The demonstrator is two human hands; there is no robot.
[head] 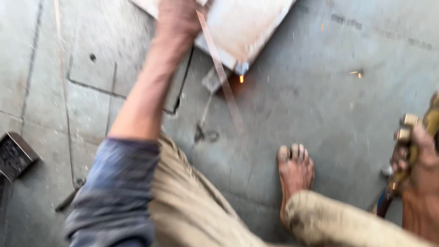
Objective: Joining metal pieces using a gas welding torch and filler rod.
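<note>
My left hand reaches forward to the top of the view and rests on a pale, rusty metal plate lying on the floor; whether the fingers grip it is hidden by blur. A thin flat metal strip runs diagonally down from under that hand. A glowing orange spot sits just below the plate's lower corner, with small sparks scattered around. At the right edge my right hand is closed around a brass cutting torch with knobs and a hose.
My bare right foot stands on the grey steel floor plates. A dark rectangular metal block lies at the left edge. A thin rod and a small wire piece lie on the floor.
</note>
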